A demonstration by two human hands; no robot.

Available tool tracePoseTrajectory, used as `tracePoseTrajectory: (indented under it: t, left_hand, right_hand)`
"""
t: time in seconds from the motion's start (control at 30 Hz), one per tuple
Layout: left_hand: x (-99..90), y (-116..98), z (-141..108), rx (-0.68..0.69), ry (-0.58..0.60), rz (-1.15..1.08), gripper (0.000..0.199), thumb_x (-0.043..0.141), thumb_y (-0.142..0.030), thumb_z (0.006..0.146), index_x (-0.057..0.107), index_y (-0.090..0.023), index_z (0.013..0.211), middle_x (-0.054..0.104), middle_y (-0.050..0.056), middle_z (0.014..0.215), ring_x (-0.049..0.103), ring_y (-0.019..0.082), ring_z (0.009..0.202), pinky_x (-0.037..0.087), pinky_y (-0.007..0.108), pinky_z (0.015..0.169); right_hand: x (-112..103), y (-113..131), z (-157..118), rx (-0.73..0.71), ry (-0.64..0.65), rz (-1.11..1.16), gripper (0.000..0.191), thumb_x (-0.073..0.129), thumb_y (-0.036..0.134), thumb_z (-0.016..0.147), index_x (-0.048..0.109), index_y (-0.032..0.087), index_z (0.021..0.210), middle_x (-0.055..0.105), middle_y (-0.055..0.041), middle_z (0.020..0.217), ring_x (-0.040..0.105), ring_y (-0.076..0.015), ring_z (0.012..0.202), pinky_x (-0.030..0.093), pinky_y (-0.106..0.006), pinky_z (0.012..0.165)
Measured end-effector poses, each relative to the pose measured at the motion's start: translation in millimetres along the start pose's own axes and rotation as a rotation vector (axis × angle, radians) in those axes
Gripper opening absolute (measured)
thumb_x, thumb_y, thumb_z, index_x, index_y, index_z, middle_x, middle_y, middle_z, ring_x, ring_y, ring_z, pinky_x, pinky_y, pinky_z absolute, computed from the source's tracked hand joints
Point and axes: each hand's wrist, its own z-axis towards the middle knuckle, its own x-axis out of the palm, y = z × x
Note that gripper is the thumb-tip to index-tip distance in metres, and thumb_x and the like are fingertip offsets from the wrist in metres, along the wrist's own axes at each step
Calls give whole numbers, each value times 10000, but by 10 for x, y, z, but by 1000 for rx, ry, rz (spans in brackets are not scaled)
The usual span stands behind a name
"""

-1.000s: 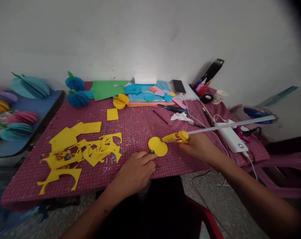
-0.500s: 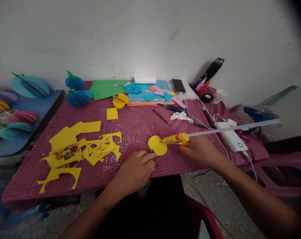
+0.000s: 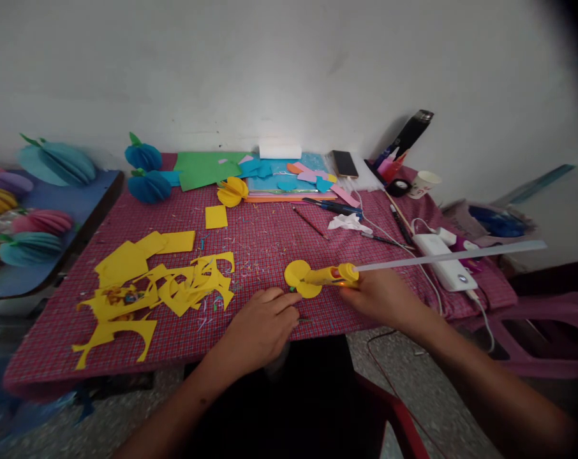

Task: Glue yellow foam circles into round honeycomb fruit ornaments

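My right hand (image 3: 382,296) is closed round a yellow hot glue gun (image 3: 330,274). A long translucent glue stick (image 3: 446,255) sticks out of its back, to the right. The gun's nozzle lies over the yellow paper circles (image 3: 296,271), near where the two round lobes meet. My left hand (image 3: 266,322) rests palm down at the table's near side. Its fingers are drawn together, with the tips holding the lower left edge of the circles. A small green bit of paper (image 3: 292,289) shows beside those fingertips. The undersides of the left fingers are hidden.
Yellow paper scraps (image 3: 174,287) spread over the left of the table. A yellow paper ball (image 3: 232,191), a pencil (image 3: 311,222) and a cutter (image 3: 334,207) lie behind. At right stand a white power strip (image 3: 444,261) with cables and a paper cup (image 3: 423,184).
My right hand has brought the glue gun a little left, so its nozzle now reaches over the paper circles. My left hand has stayed in place.
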Motion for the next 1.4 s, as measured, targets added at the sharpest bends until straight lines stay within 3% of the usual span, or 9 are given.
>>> tracePoseTrajectory:
  t: [0.47, 0.63, 0.8, 0.9, 1.03, 1.2, 1.4]
  left_hand:
    - [-34, -10, 8, -10, -13, -48, 164, 514, -193, 1000, 678, -182, 1010, 668, 74, 1327, 574, 246, 1072, 487, 418, 909]
    - [-39, 14, -13, -47, -101, -194, 177, 503, -211, 1017, 676, -180, 997, 691, 78, 1213, 592, 220, 1054, 477, 397, 945]
    - [-75, 42, -55, -313, -247, -396, 197, 522, -240, 1005, 639, -178, 860, 638, 35, 880, 586, 166, 859, 458, 307, 784]
    - [-143, 62, -16, -451, -267, -435, 246, 540, -256, 983, 604, -174, 760, 572, -2, 745, 549, 134, 727, 412, 276, 694]
    - [-261, 97, 108, -610, -148, -522, 291, 566, -336, 940, 598, -174, 701, 531, -23, 647, 487, 117, 620, 353, 257, 594]
    - [-290, 110, 274, -893, 55, -842, 376, 619, -496, 879, 617, -174, 684, 531, -37, 565, 373, 78, 471, 253, 229, 459]
    - [-244, 64, 385, -1141, 73, -1197, 383, 723, -527, 794, 607, -166, 742, 636, -2, 643, 331, 33, 366, 144, 208, 365]
  right_hand:
    - [47, 65, -19, -74, -17, 30, 119, 596, 221, 856, 708, 201, 894, 747, -46, 757, 630, -176, 602, 315, -268, 553]
    - [75, 35, -15, -55, -21, 69, 146, 604, 249, 852, 728, 210, 919, 756, -47, 770, 641, -183, 607, 353, -269, 557]
    - [79, -36, -46, -40, -13, 283, 184, 579, 242, 851, 757, 212, 889, 769, -44, 774, 690, -207, 671, 447, -272, 588]
    - [93, -101, -78, -12, -12, 439, 207, 569, 249, 857, 767, 209, 901, 766, -36, 771, 688, -206, 663, 476, -278, 583]
    - [154, -212, -115, 57, -27, 600, 227, 589, 313, 857, 770, 207, 943, 765, -34, 804, 674, -201, 655, 502, -283, 576]
    - [240, -358, -151, 126, -34, 597, 222, 596, 351, 838, 746, 192, 794, 696, -19, 654, 594, -167, 537, 425, -255, 480]
    - [249, -359, -142, 36, -49, 636, 212, 595, 305, 854, 769, 192, 897, 757, -33, 763, 664, -193, 629, 485, -274, 553]
